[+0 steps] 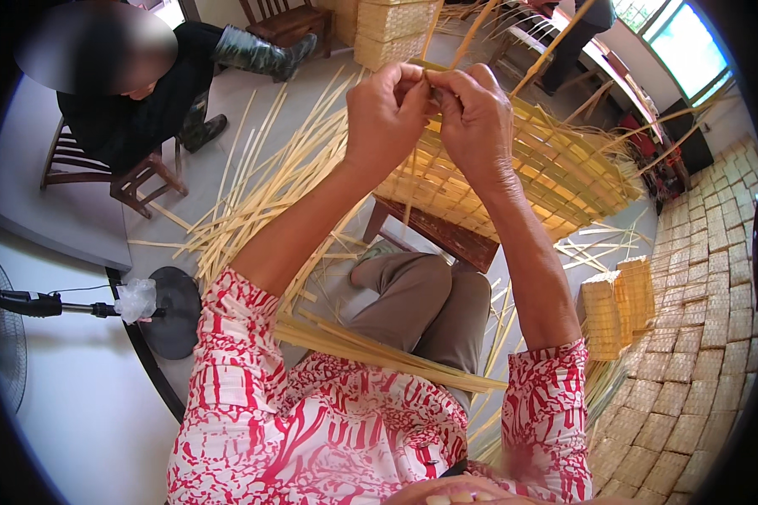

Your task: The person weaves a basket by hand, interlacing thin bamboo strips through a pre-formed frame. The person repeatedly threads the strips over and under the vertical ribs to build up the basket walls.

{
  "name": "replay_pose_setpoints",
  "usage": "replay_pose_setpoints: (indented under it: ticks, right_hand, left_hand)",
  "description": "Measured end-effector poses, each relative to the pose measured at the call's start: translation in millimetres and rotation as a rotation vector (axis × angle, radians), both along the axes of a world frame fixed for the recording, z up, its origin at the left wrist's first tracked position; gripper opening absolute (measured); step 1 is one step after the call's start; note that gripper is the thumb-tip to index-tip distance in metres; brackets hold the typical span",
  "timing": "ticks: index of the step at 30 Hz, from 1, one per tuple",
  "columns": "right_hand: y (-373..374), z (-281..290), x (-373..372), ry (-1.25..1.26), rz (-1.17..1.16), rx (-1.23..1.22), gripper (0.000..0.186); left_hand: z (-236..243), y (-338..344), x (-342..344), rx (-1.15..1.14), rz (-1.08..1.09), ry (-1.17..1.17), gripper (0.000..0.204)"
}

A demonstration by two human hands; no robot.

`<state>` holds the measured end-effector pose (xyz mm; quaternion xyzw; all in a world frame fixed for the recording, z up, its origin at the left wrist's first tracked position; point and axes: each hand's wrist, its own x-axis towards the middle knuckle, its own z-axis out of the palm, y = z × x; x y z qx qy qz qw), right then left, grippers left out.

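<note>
My left hand (pixel 386 116) and my right hand (pixel 478 122) are raised close together at the top middle, thumbs and fingertips pinched on a thin bamboo strip at the near rim of a partly woven bamboo basket (pixel 556 172). The fingers cover most of the pinched part. The basket rests on a dark wooden stool (pixel 446 238) in front of my knees, and long loose strip ends rise from its far side. Across my lap lies a bundle of flat bamboo strips (pixel 387 358).
Many loose strips (pixel 269 202) are strewn on the floor at left. Another person (pixel 143 101) sits beyond them. A standing fan (pixel 50 305) is at far left. Small woven boxes (pixel 619 307) stand at right beside rows of stacked woven pieces (pixel 699 337).
</note>
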<state>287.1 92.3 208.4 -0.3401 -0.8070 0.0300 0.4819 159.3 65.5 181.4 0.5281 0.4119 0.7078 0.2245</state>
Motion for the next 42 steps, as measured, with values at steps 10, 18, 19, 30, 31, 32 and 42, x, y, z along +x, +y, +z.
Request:
replay_pose_setpoints:
  ticks: [10,18,19,30,31,32,42]
  right_hand:
    - [2,5,27,-0.184,0.065,0.052,0.010]
    - [2,11,22,-0.063,0.086,-0.118,0.012]
    - [3,11,23,-0.041,0.103,-0.152,0.012]
    - [7,6,19,0.119,0.214,-0.182,0.010]
    - [6,6,20,0.099,0.206,-0.186,0.010]
    - [7,6,20,0.102,0.205,-0.184,0.011]
    - [19,2,38,0.104,0.160,-0.158,0.011]
  left_hand:
    - [1,-11,-73,0.463,0.167,1.141,0.031]
    - [-11,-7,-46,0.013,-0.135,0.321,0.008]
    - [-11,-5,-42,-0.029,-0.134,0.254,0.008]
    - [-1,2,-32,-0.068,-0.088,0.071,0.011]
    - [2,0,-32,0.049,0.150,0.395,0.012]
    - [6,1,-34,0.145,0.213,0.504,0.012]
    - [8,-5,-101,-0.178,-0.030,0.139,0.023]
